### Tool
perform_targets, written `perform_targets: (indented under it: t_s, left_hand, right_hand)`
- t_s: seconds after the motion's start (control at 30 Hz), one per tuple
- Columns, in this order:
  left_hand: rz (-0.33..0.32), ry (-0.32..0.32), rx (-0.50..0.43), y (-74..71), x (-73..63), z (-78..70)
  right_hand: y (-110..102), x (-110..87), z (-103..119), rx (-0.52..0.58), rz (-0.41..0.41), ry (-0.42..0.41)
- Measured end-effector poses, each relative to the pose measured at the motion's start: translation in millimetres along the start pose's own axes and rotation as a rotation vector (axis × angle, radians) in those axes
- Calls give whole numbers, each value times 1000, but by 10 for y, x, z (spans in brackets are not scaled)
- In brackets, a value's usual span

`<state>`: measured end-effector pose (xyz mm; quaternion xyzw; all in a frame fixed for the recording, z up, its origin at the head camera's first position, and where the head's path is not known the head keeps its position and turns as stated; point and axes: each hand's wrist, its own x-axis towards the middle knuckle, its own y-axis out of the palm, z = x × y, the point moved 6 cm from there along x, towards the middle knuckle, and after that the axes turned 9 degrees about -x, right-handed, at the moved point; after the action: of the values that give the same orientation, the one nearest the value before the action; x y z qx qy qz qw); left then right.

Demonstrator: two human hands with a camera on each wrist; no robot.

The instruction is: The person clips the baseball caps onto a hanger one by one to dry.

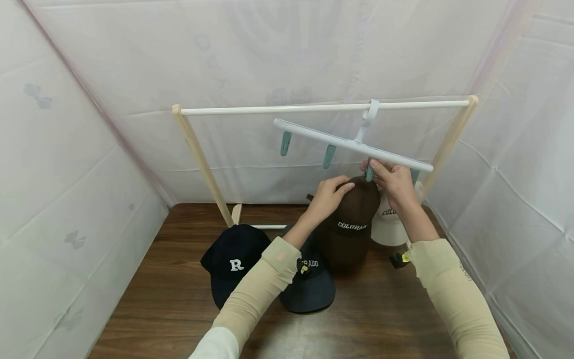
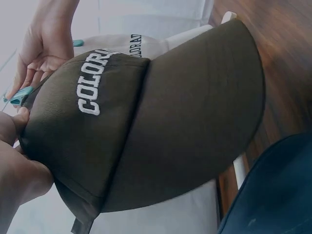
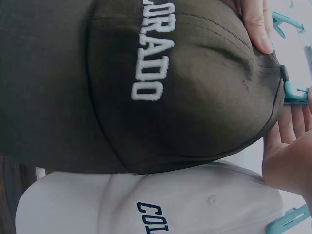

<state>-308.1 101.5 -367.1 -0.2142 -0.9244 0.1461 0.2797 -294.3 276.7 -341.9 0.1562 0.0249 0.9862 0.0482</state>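
A brown cap [image 1: 356,207] with white COLORADO lettering hangs brim down below a white hanger [image 1: 332,138]. My left hand [image 1: 326,202] pinches its crown near the top, thumb on the near side. With thumb and fingers, my right hand [image 1: 396,187] grips a teal clip [image 1: 369,172] of the hanger. In the right wrist view the clip [image 3: 295,92] is right at the top of the brown cap's crown. Just right of it, a white cap [image 1: 389,229] hangs from the clip at the hanger's right end, partly hidden by my right hand.
The hanger hooks over the white rail [image 1: 269,110] of a wooden-sided rack and tilts down to the right. Two more teal clips dangle at its left, one a clip [image 1: 285,143]. On the table [image 1: 148,284] sit a black R cap [image 1: 242,254] and a dark blue cap [image 1: 311,286].
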Motion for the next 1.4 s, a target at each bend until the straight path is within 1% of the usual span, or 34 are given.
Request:
perform_targets:
  t_s: [0.17, 0.3, 0.53, 0.63, 0.8, 0.9, 1.07, 1.23, 1.33, 1.4]
  left_hand:
    - [-27, -25, -26, 10, -6, 2]
    - [-37, -38, -27, 26, 22, -25]
    - [-48, -43, 18, 69, 76, -96]
    - [-60, -39, 8, 68, 91, -124]
    - [-72, 1, -57, 41, 84, -141]
    - [-84, 21, -122, 24, 52, -134]
    - [-124, 30, -208, 10, 36, -154]
    - [-191, 15, -246, 33, 64, -125]
    - [-232, -7, -246, 53, 66, -85]
    - [-248, -16, -239, 65, 65, -64]
  right_hand:
    - [7, -4, -10, -11, 1, 8]
    - [4, -9, -10, 2, 0, 10]
    - [-7, -19, 7, 11, -4, -2]
    - [-4, -18, 11, 6, -9, -7]
    - [20, -25, 11, -7, -6, -22]
    - [28, -35, 2, 3, 0, -16]
    - [10, -46, 0, 23, -10, -5]
    - [12, -41, -2, 8, -33, -6]
    - [33, -35, -9, 2, -31, -6]
    - [40, -32, -10, 4, -33, -16]
